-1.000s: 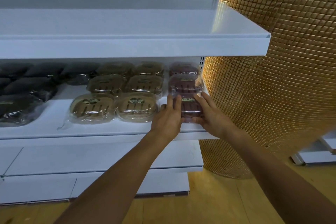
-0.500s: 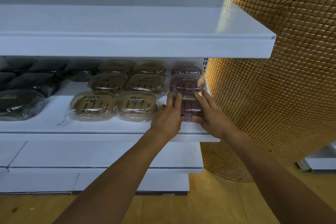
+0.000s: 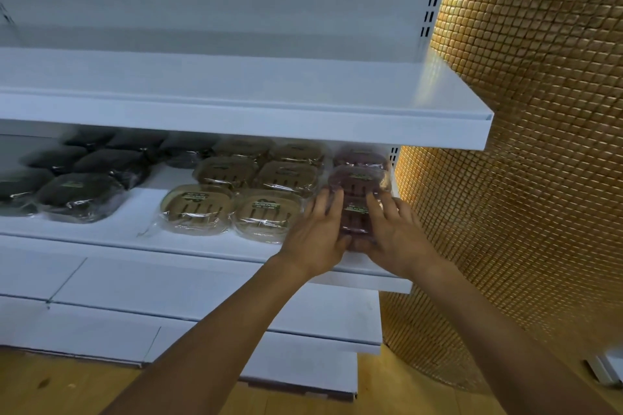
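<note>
Left grip (image 3: 317,236): fingers straight, laid along the left side of the front maroon pack (image 3: 354,216); thumb at its near edge; not curled round it.
Right grip (image 3: 396,237): fingers straight, resting on the right side of the same pack; thumb at the near edge, close to the other thumb.
Front maroon pack: a plastic-wrapped dish, lying flat between the two grips at the front right corner of the middle shelf (image 3: 202,246).
Maroon packs, count: three in one file from front to back; the second maroon pack (image 3: 358,178) touches the front one, and the third maroon pack (image 3: 359,157) lies behind it.
Tan packs (image 3: 197,209), count: six, in two files of three, just left of the maroon file.
Black packs (image 3: 79,195), count: at least seven, further left; the dim light hides the rest.
Shelves, count: one upper shelf (image 3: 236,118) above the packs, and two lower shelves (image 3: 168,286) beneath.
Right of shelves: gold mosaic wall (image 3: 539,178).
Below: wooden floor (image 3: 387,391).
</note>
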{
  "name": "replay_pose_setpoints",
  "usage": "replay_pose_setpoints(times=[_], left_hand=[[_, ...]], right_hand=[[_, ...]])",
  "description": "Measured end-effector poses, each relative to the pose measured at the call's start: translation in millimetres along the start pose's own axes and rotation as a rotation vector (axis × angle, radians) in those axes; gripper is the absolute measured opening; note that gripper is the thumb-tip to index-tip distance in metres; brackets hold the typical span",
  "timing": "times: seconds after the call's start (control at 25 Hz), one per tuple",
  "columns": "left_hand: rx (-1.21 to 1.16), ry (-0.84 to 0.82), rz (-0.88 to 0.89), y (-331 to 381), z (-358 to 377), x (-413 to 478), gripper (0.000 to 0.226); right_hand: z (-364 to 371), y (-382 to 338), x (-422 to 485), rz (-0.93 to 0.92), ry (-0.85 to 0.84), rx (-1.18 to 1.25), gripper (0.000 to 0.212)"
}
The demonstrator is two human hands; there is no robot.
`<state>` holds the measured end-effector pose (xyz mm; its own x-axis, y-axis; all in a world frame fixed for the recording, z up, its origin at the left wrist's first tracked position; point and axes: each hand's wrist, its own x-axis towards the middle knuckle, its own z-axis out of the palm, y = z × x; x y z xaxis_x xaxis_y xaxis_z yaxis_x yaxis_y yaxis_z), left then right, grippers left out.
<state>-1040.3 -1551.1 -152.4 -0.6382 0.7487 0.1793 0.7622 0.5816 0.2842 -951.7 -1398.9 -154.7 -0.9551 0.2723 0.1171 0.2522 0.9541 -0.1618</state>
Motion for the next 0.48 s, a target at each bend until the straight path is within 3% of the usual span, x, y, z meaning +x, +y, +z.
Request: replay_pose_setpoints(times=[0.32, 0.48], left_hand=[[0.151, 0.167, -0.009, -48.0, -22.2, -38.6, 0.059], [0.149, 0.2, -0.118, -74.6, -28.4, -58.5, 0.057]], right_hand=[[3.9, -15.8, -0.3, -0.216, 0.041, 0.029, 0.055], [3.4, -46.5, 8.0, -0.249, 0.057, 0.026, 0.058]])
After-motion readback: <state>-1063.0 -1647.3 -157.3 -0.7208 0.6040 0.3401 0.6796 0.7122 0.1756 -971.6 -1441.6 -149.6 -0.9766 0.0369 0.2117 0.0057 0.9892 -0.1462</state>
